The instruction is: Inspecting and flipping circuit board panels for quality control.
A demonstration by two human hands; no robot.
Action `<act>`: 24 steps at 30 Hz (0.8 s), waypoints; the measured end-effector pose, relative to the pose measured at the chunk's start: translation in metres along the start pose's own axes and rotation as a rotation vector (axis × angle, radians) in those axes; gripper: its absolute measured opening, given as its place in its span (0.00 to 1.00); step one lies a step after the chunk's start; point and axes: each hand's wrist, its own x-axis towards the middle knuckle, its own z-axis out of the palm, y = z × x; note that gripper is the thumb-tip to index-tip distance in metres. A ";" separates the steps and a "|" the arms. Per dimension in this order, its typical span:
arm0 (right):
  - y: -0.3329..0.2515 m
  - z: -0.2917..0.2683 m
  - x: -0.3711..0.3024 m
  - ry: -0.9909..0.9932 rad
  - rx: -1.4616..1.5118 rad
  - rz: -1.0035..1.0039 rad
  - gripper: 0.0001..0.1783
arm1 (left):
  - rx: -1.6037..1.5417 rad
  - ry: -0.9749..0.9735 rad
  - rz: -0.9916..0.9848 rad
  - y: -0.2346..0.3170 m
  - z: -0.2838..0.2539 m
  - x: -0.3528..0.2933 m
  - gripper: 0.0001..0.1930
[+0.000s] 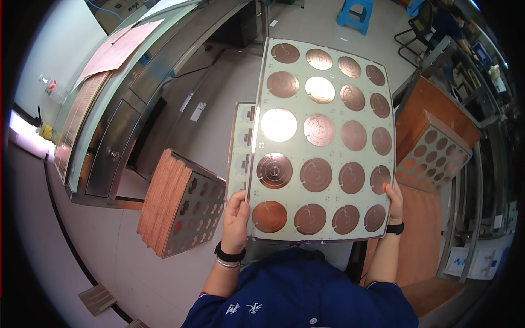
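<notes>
A large pale green circuit board panel (333,150) with rows of round copper discs is held up in front of me, its face toward me. My left hand (236,221) grips its lower left edge, fingers closed. At the lower right edge my right hand (394,205) is closed on the same panel, thumb on its face. Behind the panel's left side shows part of another panel (241,117) with cross-shaped copper marks; whether my left hand holds it too is hidden.
To the left stands a thick stack of panels (180,210), beside a metal workbench with a drawer (112,153) and pink paper (117,49) on top. At right, more disc-patterned panels (432,153) lean on an orange-brown wooden rack (418,235). Far off are a blue stool (356,15) and a seated person (445,27).
</notes>
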 end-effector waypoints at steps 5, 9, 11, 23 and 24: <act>0.000 0.004 -0.002 0.060 0.111 0.003 0.25 | 0.073 -0.019 0.037 0.002 -0.005 0.000 0.14; 0.003 -0.006 -0.003 0.028 0.122 0.001 0.24 | 0.078 -0.026 0.046 0.002 -0.010 -0.001 0.14; 0.002 -0.007 -0.003 0.038 0.123 -0.001 0.24 | 0.076 -0.040 0.048 0.003 -0.014 -0.001 0.14; 0.021 0.041 -0.002 0.076 0.284 -0.112 0.21 | -0.791 -0.199 0.076 -0.010 0.007 0.011 0.25; 0.022 0.061 -0.002 -0.010 0.333 -0.109 0.20 | -0.875 -0.370 0.062 -0.025 0.010 0.008 0.22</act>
